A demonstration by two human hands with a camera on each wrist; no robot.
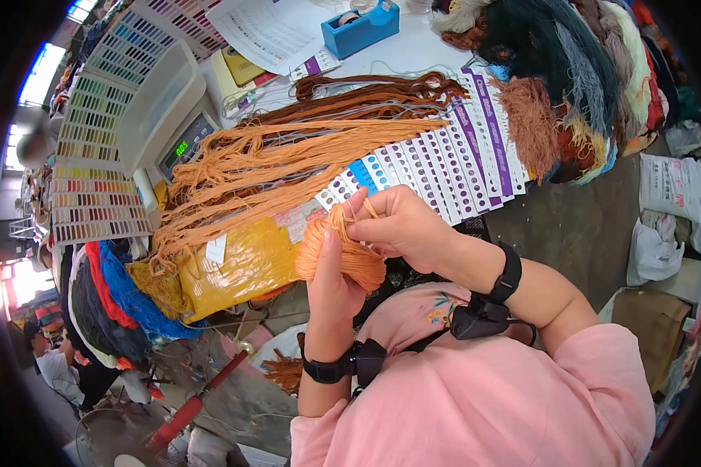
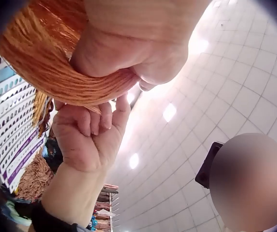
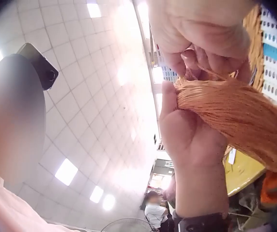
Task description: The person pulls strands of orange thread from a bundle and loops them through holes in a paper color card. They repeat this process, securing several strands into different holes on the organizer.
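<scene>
A folded bundle of orange thread is held up in front of the chest, over the table's near edge. My left hand grips the bundle, thumb upright along its near side; in the right wrist view the thread passes over the left palm. Close beside it, my right hand pinches a strand at the bundle's top. From the left wrist view, the right hand shows curled fingers beneath the thread. The fingertips of the right hand are partly hidden by the thread.
Long orange skeins and brown skeins lie across the table beside punched cards. Behind them are a scale and a blue tape dispenser. Yellow packaging lies left of the hands; dark skeins hang at the right.
</scene>
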